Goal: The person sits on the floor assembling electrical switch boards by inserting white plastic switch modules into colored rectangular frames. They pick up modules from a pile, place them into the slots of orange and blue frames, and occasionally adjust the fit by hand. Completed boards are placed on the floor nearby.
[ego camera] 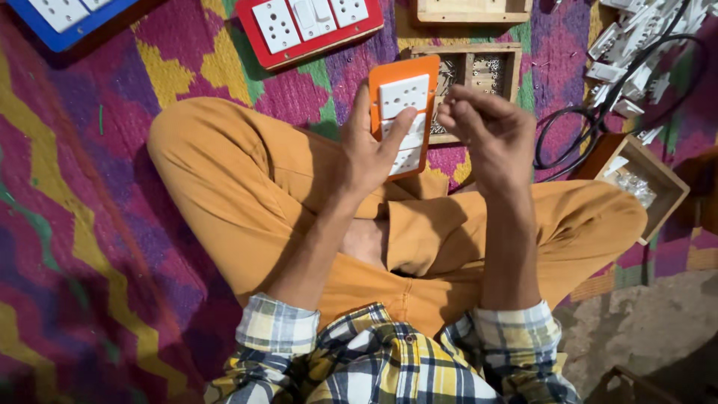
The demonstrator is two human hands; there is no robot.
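Over the person's crossed legs, the left hand [366, 153] is clamped on an orange socket board [402, 112] held upright, thumb across its white sockets, while the right hand [490, 131] hovers just beside it, fingertips pinched together, above a wooden tray [479, 63] on the rug [67, 224].

The person wears a plaid shirt [374, 359] in yellow, white and dark blue, its cuffs rolled up the forearms, and loose mustard-orange trousers [247, 194].

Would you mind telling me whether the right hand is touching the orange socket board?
No, only the left hand holds the orange socket board; the right hand hangs curled beside it, clear of it.
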